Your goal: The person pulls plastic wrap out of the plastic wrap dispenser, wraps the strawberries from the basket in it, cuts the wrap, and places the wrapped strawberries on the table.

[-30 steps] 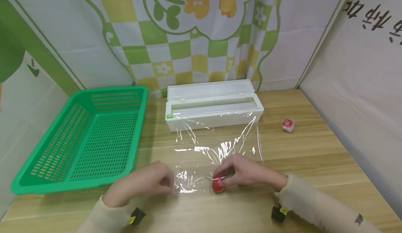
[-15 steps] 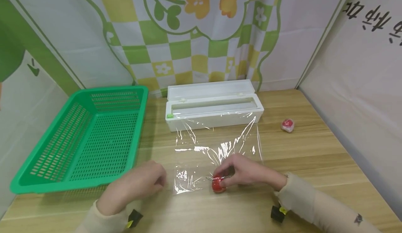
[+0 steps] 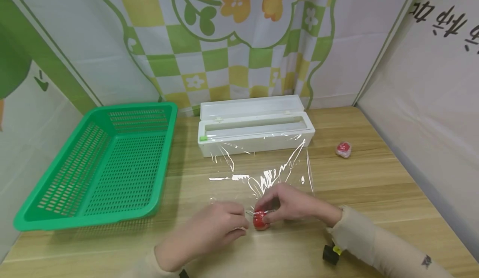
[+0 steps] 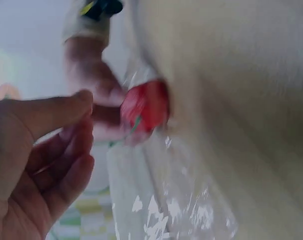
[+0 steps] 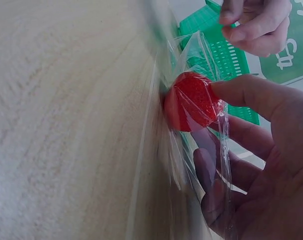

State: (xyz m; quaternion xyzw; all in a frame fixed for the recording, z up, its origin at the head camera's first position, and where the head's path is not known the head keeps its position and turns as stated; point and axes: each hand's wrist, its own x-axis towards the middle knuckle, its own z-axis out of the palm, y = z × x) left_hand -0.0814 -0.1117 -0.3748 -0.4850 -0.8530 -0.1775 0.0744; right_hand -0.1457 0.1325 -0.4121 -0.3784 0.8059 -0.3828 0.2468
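Note:
A small red rounded fruit (image 3: 260, 219) with a speckled surface and a green stem stands low over the wooden table, clear plastic wrap around it. My right hand (image 3: 286, 203) holds it through the wrap, thumb on the near side and fingers behind, also seen in the right wrist view as the red fruit (image 5: 191, 102). My left hand (image 3: 215, 228) hovers just left of it, fingers loosely bent, nothing visible between thumb and fingers. The plastic wrap (image 3: 239, 177) runs from the white dispenser box (image 3: 256, 142) down to the fruit.
A green plastic basket (image 3: 159, 178) stands at the left. On the right of the table lies a small wrapped red piece (image 3: 343, 149). The dispenser's lid (image 3: 252, 107) is raised at the back, before a checkered curtain (image 3: 239, 57).
My left hand first drew back left from the wrap's corner, then came right to beside the fruit. My right hand has kept its hold in the same place.

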